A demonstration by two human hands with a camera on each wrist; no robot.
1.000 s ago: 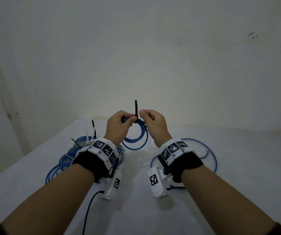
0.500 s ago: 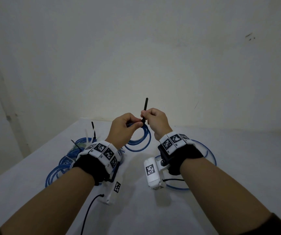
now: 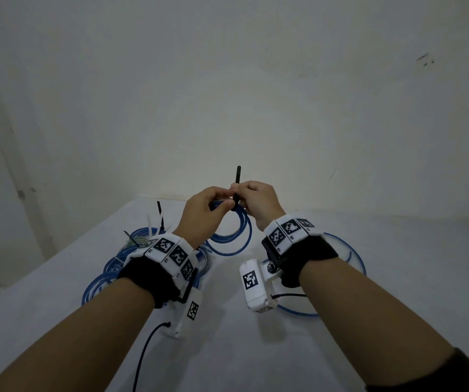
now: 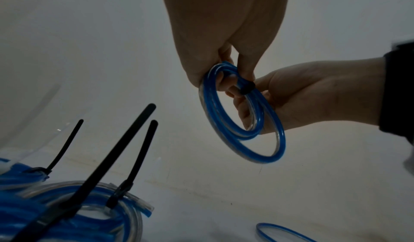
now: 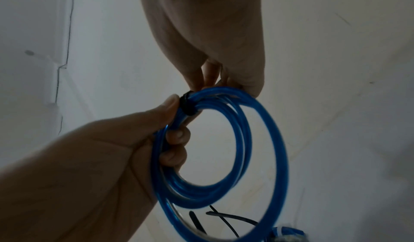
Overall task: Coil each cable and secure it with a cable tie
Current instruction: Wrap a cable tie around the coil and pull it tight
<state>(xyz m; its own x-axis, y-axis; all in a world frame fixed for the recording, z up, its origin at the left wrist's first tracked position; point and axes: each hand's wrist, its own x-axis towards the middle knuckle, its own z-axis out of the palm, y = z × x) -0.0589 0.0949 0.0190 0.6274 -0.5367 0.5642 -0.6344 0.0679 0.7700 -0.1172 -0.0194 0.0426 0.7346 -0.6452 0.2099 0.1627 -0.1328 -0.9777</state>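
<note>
Head view shows one blue coil (image 3: 231, 236) held above the white table (image 3: 397, 278), one loose blue cable (image 3: 352, 267) lying under the right wrist, and a pile of tied coils (image 3: 114, 267) at left with three black tie tails upright. The left hand (image 3: 202, 213) grips the coil's top, fingers curled through it; the right hand (image 3: 258, 202) pinches the black cable tie (image 3: 237, 176), its band cinched round the strands between both thumbs.

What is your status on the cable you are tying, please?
Left hand holds blue coil. Right hand pinches black tie tail; tie cinched around strands. Nothing in the way.
</note>
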